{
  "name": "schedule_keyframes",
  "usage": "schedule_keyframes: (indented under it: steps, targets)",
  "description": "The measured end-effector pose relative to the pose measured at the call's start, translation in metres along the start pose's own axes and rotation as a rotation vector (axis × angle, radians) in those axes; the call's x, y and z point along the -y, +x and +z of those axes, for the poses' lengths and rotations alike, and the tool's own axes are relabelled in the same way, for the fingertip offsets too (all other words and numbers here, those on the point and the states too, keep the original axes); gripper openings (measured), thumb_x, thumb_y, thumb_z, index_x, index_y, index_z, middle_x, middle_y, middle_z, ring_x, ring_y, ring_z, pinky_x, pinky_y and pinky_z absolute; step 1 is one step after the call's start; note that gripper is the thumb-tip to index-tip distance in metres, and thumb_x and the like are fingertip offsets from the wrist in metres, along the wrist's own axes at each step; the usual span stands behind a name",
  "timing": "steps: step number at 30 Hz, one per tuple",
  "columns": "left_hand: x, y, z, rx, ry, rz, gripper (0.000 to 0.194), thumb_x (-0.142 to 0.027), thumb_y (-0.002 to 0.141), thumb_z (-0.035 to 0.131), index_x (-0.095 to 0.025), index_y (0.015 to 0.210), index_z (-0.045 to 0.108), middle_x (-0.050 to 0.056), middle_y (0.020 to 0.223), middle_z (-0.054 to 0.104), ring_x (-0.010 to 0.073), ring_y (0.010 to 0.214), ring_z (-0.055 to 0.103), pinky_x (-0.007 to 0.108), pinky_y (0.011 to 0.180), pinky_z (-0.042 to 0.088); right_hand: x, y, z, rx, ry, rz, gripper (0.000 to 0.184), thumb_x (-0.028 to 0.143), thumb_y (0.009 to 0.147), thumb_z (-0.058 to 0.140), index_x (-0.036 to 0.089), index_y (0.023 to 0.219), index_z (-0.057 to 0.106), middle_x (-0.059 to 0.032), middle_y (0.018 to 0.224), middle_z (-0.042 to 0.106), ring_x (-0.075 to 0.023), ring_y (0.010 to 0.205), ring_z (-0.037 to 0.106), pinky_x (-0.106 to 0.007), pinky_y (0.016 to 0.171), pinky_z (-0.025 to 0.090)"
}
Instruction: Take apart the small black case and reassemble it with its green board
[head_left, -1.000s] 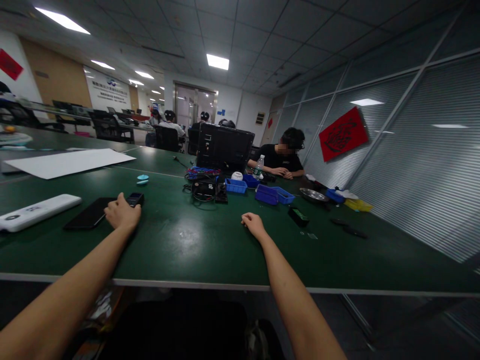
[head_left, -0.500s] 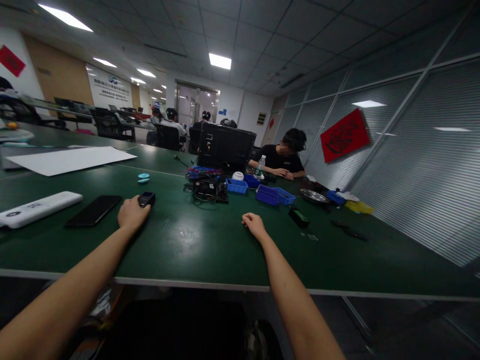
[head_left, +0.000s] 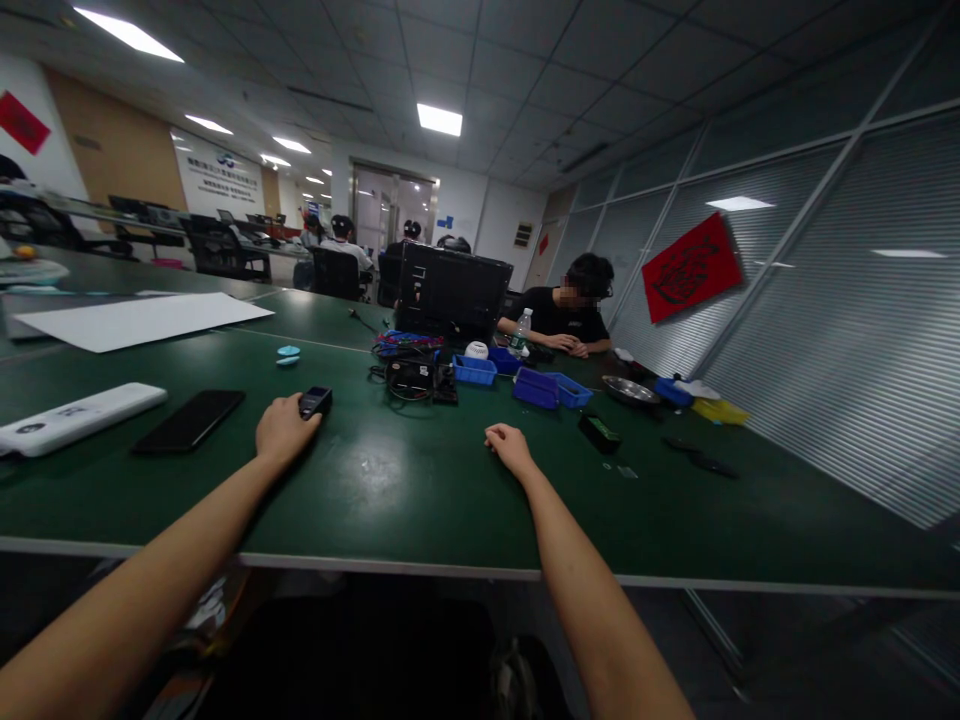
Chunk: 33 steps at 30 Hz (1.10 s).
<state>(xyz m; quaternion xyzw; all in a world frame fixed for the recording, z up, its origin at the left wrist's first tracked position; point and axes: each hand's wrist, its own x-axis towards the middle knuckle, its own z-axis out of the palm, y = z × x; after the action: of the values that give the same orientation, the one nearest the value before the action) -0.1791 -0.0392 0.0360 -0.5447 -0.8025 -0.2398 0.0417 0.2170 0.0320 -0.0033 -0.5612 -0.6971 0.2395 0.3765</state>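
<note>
My left hand [head_left: 285, 432] is closed around the near end of a small black device with a little screen [head_left: 316, 402], which lies on the green table [head_left: 420, 500]. Its thumb runs along the device's right side. Left of that hand lies a black smartphone [head_left: 191, 420], and farther left a long white device [head_left: 82, 418]. A small turquoise object [head_left: 288, 356] sits beyond the hand. My right hand [head_left: 510, 448] rests on the table with its fingers curled in, and nothing shows in it.
A black monitor [head_left: 454, 295] stands at the back, with cables, a black box-like device [head_left: 409, 375] and blue trays [head_left: 474, 370] before it. To the right are a green-and-black box [head_left: 600, 433] and a metal dish [head_left: 631, 391]. Another person [head_left: 562, 315] sits across the table.
My left hand has moved a little to the right across the table, with the small black device in it. My right hand has stayed in place.
</note>
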Motion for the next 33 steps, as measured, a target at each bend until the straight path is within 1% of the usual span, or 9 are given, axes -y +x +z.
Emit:
schedule_keyframes:
  steps: [7,11,15,21,24,26,28,30,33]
  targets:
    - [-0.015,-0.005,0.014,-0.008,0.032,0.185,0.060,-0.048,0.075,0.039,-0.010,0.121,0.044,0.015,0.109,0.053,0.0257,0.100,0.051,0.032,0.084,0.040,0.000,-0.001,0.000,-0.003,0.002,-0.003,0.018,0.026,0.074,0.048,0.016,0.078,0.062,-0.0017,0.066,0.063,-0.0111,0.055,0.055,-0.021,0.054,0.041]
    - [-0.030,-0.010,0.022,0.010,0.001,0.253,0.058,-0.048,0.076,0.039,-0.010,0.120,0.045,0.014,0.107,0.053,0.0248,0.100,0.051,0.031,0.085,0.039,-0.001,0.000,0.001,-0.001,-0.016,-0.010,0.018,0.026,0.074,0.048,0.016,0.077,0.062,-0.0013,0.065,0.063,-0.0108,0.054,0.055,-0.021,0.054,0.041]
    - [-0.060,-0.018,0.032,0.046,-0.053,0.331,0.055,-0.046,0.076,0.040,-0.011,0.120,0.045,0.012,0.108,0.053,0.0239,0.099,0.051,0.031,0.086,0.038,-0.004,0.001,0.001,-0.008,-0.028,-0.026,0.018,0.026,0.074,0.047,0.016,0.078,0.062,-0.0007,0.065,0.063,-0.0107,0.054,0.055,-0.021,0.054,0.040]
    - [-0.124,-0.043,0.051,0.140,-0.172,0.434,0.057,-0.042,0.073,0.048,-0.012,0.121,0.042,0.014,0.111,0.051,0.0242,0.102,0.049,0.031,0.087,0.037,-0.003,0.002,0.001,-0.009,-0.040,-0.024,0.019,0.026,0.074,0.047,0.017,0.078,0.062,-0.0006,0.065,0.063,-0.0111,0.055,0.055,-0.021,0.056,0.041]
    - [-0.154,-0.059,0.064,0.193,-0.246,0.467,0.064,-0.042,0.071,0.053,-0.012,0.125,0.037,0.014,0.113,0.050,0.0241,0.105,0.049,0.031,0.088,0.036,-0.002,0.002,0.001,-0.014,-0.045,-0.011,0.018,0.026,0.073,0.048,0.016,0.077,0.063,-0.0008,0.064,0.063,-0.0114,0.055,0.055,-0.022,0.057,0.042]
    - [-0.170,-0.068,0.074,0.222,-0.305,0.486,0.073,-0.044,0.068,0.056,-0.011,0.129,0.031,0.015,0.115,0.048,0.0244,0.107,0.048,0.030,0.089,0.036,-0.002,0.001,0.002,-0.026,-0.042,-0.008,0.019,0.027,0.073,0.048,0.016,0.076,0.063,-0.0009,0.063,0.063,-0.0117,0.054,0.055,-0.022,0.057,0.042]
    - [-0.179,-0.076,0.083,0.239,-0.368,0.516,0.080,-0.044,0.065,0.059,-0.010,0.131,0.028,0.016,0.118,0.047,0.0254,0.109,0.047,0.032,0.090,0.036,-0.001,0.000,0.002,-0.041,-0.030,-0.011,0.019,0.027,0.073,0.047,0.016,0.075,0.063,-0.0007,0.062,0.063,-0.0118,0.053,0.055,-0.022,0.057,0.042]
    - [-0.182,-0.079,0.089,0.234,-0.429,0.552,0.082,-0.042,0.064,0.061,-0.009,0.131,0.027,0.017,0.119,0.047,0.0261,0.111,0.046,0.033,0.092,0.035,0.001,-0.002,0.001,-0.069,-0.022,-0.012,0.021,0.028,0.074,0.045,0.017,0.075,0.062,-0.0003,0.062,0.062,-0.0118,0.052,0.054,-0.022,0.057,0.042]
    - [-0.180,-0.077,0.092,0.206,-0.533,0.542,0.073,-0.036,0.069,0.058,-0.009,0.131,0.029,0.016,0.117,0.050,0.0238,0.108,0.048,0.033,0.091,0.037,0.012,-0.007,-0.003,-0.195,-0.061,-0.045,0.025,0.031,0.078,0.041,0.017,0.075,0.062,-0.0004,0.064,0.062,-0.0127,0.058,0.055,-0.023,0.061,0.042]
